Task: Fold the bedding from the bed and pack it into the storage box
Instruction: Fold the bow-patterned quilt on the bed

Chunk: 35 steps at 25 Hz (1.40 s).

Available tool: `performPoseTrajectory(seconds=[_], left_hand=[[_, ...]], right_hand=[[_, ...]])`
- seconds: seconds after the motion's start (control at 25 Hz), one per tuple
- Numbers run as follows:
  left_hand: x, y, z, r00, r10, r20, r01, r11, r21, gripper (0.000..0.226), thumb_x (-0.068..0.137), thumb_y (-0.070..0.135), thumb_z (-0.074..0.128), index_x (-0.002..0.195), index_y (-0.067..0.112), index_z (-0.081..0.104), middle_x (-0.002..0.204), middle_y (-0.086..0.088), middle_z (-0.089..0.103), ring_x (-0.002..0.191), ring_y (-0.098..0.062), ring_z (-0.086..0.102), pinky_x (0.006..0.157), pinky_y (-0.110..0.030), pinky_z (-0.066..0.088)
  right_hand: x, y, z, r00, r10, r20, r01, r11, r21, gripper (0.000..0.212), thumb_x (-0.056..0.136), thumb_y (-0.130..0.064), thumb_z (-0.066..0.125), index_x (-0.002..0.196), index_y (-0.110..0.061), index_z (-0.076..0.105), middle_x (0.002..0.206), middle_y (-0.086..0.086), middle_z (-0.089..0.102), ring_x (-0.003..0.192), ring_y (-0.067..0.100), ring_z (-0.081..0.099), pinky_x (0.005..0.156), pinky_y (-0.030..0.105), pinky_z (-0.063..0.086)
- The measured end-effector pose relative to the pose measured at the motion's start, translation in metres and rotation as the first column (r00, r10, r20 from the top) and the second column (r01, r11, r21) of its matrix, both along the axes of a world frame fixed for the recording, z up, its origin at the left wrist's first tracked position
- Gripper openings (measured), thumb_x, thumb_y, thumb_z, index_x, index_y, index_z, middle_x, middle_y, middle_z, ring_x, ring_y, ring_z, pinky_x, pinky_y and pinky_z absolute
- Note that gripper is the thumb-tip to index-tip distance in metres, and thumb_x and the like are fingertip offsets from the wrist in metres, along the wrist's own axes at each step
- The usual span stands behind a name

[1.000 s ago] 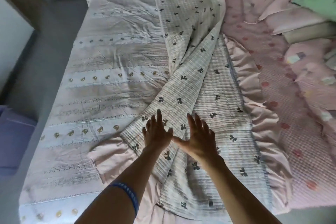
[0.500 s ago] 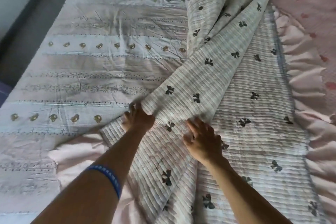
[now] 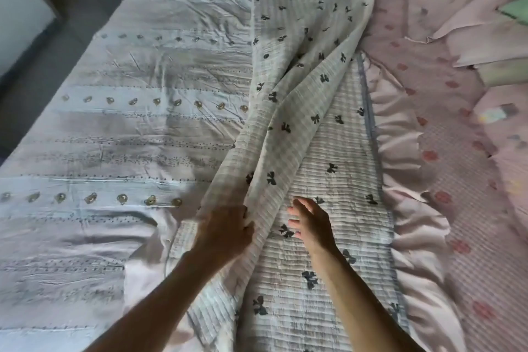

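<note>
Quilted cotton: the quilt (image 3: 311, 134), cream with dark bows, lies on the bed ahead of both hands, its loose flap twisted in a diagonal ridge running away from the left hand.
Left hand: the left hand (image 3: 225, 230) has its fingers curled into the flap's edge and grips it; the fabric rises from that grip.
Right hand: the right hand (image 3: 310, 224) is released, fingers spread, just beside the left one and over the flat layer; whether it touches the cloth I cannot tell.
Sheet: the sheet (image 3: 114, 128), pale with gold dots, lies left of the left hand, under the quilt.
Ruffle: a pink ruffle (image 3: 400, 168) runs along the quilt's edge right of the right hand.
Box: not in view.
Stage: judged early; folding not yet finished, nothing packed.
Risk, twist: a one-handed pull may tighten the twist and leave a skewed fold.
Risk, drag: with nothing pinning the lower layer, it may slide and bunch.
Risk, slip: a bunched grip may let the edge slip out.
</note>
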<state>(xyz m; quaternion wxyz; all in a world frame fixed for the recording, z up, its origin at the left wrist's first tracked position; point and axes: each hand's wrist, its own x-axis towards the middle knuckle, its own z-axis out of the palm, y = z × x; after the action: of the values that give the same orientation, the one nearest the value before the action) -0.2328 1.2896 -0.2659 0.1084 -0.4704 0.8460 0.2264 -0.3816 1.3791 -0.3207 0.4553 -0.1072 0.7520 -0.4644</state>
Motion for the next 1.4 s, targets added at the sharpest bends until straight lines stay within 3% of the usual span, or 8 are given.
performPoseTrajectory(seconds=[0.16, 0.32, 0.48, 0.68, 0.84, 1.04, 1.16, 1.4], left_hand=[[-0.075, 0.117, 0.029, 0.987, -0.163, 0.014, 0.161, 0.983, 0.092, 0.032, 0.099, 0.037, 0.046, 0.124, 0.018, 0.049, 0.117, -0.009, 0.064, 0.111, -0.029, 0.060, 0.093, -0.037, 0.045], [-0.131, 0.219, 0.018, 0.998, -0.064, 0.018, 0.060, 0.989, 0.138, 0.047, 0.097, 0.018, 0.045, 0.141, 0.017, 0.030, 0.126, -0.010, 0.060, 0.119, -0.032, 0.055, 0.095, -0.038, 0.043], [-0.168, 0.303, -0.004, 0.973, 0.038, -0.226, 0.060, 0.909, 0.413, 0.058, 0.084, 0.015, 0.051, 0.136, 0.031, 0.032, 0.118, -0.008, 0.064, 0.110, -0.033, 0.060, 0.090, -0.041, 0.050], [-0.112, 0.345, -0.054, 0.939, -0.221, 0.263, 0.130, 0.938, 0.322, 0.057, 0.095, 0.023, 0.049, 0.148, 0.021, 0.028, 0.152, -0.008, 0.032, 0.139, -0.031, 0.031, 0.112, -0.047, 0.026], [-0.096, 0.366, -0.061, 0.960, -0.271, 0.068, 0.224, 0.893, 0.391, 0.032, 0.095, 0.014, 0.048, 0.124, 0.014, 0.059, 0.126, -0.011, 0.060, 0.120, -0.029, 0.054, 0.099, -0.036, 0.041], [-0.110, 0.383, -0.043, 0.948, -0.201, -0.247, 0.311, 0.754, 0.578, 0.032, 0.084, 0.031, 0.059, 0.111, 0.015, 0.067, 0.111, -0.009, 0.069, 0.096, -0.018, 0.062, 0.082, -0.028, 0.046], [-0.095, 0.372, -0.048, 0.972, -0.102, -0.210, 0.212, 0.761, 0.613, 0.029, 0.084, 0.034, 0.067, 0.111, 0.023, 0.066, 0.106, 0.002, 0.070, 0.095, -0.012, 0.064, 0.086, -0.023, 0.049], [-0.039, 0.330, -0.056, 0.982, 0.187, -0.015, -0.178, 0.954, 0.239, 0.026, 0.086, 0.030, 0.058, 0.112, 0.031, 0.061, 0.110, 0.005, 0.069, 0.105, -0.016, 0.062, 0.091, -0.029, 0.049]], right_hand=[[-0.047, 0.055, 0.050, 0.978, -0.056, 0.199, 0.054, 0.998, 0.019, 0.041, 0.096, -0.049, 0.052, 0.099, -0.012, 0.068, 0.088, 0.007, 0.073, 0.075, 0.026, 0.069, 0.063, 0.030, 0.051], [-0.090, 0.147, 0.055, 0.994, 0.054, 0.099, -0.069, 0.985, 0.155, 0.042, 0.076, -0.054, 0.070, 0.095, -0.017, 0.068, 0.079, 0.007, 0.071, 0.071, 0.026, 0.068, 0.063, 0.038, 0.057], [-0.135, 0.225, 0.030, 0.997, 0.003, -0.080, 0.020, 0.955, 0.294, 0.022, 0.071, -0.022, 0.066, 0.085, -0.005, 0.069, 0.070, 0.013, 0.067, 0.061, 0.027, 0.064, 0.056, 0.035, 0.053], [-0.136, 0.295, -0.020, 0.997, -0.058, -0.045, 0.070, 0.933, 0.354, 0.014, 0.077, -0.001, 0.056, 0.086, -0.001, 0.067, 0.058, 0.013, 0.061, 0.049, 0.025, 0.058, 0.051, 0.033, 0.046], [-0.084, 0.327, -0.049, 0.998, -0.010, 0.068, -0.020, 0.904, 0.427, 0.022, 0.086, 0.002, 0.058, 0.107, -0.004, 0.059, 0.072, 0.013, 0.060, 0.062, 0.027, 0.061, 0.054, 0.035, 0.048], [-0.081, 0.351, -0.033, 0.971, 0.220, -0.088, -0.149, 0.853, 0.500, 0.043, 0.091, -0.018, 0.058, 0.132, -0.007, 0.051, 0.104, 0.013, 0.067, 0.101, 0.034, 0.065, 0.077, 0.042, 0.052], [-0.111, 0.386, -0.030, 0.890, 0.383, -0.247, -0.142, 0.748, 0.648, 0.050, 0.094, -0.012, 0.046, 0.143, -0.018, 0.044, 0.136, 0.013, 0.058, 0.121, 0.031, 0.057, 0.087, 0.033, 0.046], [-0.121, 0.421, -0.042, 0.909, 0.328, -0.256, -0.073, 0.731, 0.678, 0.057, 0.093, -0.021, 0.052, 0.147, -0.027, 0.035, 0.141, 0.013, 0.046, 0.120, 0.035, 0.056, 0.099, 0.042, 0.047]])
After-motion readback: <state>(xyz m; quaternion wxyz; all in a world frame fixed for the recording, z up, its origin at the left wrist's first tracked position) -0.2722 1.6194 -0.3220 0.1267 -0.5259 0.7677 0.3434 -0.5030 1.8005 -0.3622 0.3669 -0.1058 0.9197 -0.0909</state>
